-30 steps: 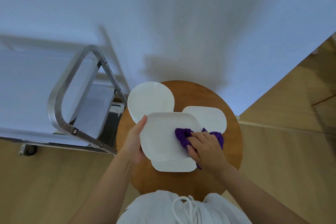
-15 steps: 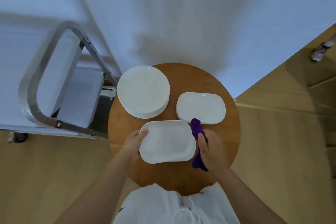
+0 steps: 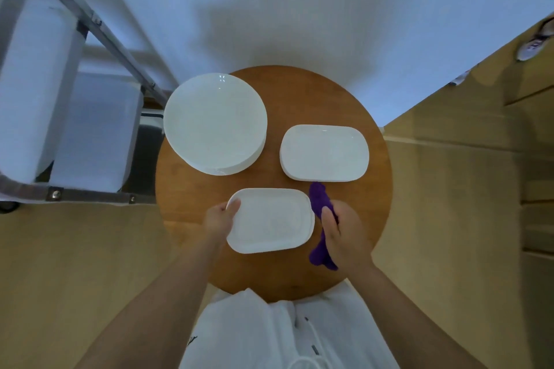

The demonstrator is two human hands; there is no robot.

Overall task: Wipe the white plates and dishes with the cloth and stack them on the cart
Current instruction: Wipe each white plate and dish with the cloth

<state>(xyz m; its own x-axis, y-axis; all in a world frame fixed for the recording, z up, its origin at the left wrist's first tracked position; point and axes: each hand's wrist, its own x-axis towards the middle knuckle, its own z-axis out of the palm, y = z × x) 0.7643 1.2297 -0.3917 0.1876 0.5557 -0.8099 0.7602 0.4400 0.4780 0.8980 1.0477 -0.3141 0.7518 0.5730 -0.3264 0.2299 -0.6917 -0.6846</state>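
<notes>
Left hand: the left hand holds the near dish by its left end, with the thumb curled over the rim.
Right hand: the right hand is wrapped around the purple cloth. The cloth sticks out past the fingers at the far end and hangs out by the wrist too.
Near dish: it sits right between the two hands, on the round wooden bench. It may be sitting on another dish; I cannot tell.
Long way of the dish: it runs from one hand to the other, left to right.
Which hand is closer: the left hand is touching the dish. The right hand is just beside the dish's right end, and I cannot tell if the cloth touches it.
Cart: the metal cart is off to the left, past the left hand and a bit farther out.
Other dishes: a pile of round plates lies out beyond the left hand. Another long dish lies out beyond the right hand, its near edge just beside the far tip of the cloth.
My guess: the left hand looks best placed to carry the dish, since the cart is on its side.
Watch out: the dish is held by one end only, so it could tip.
</notes>
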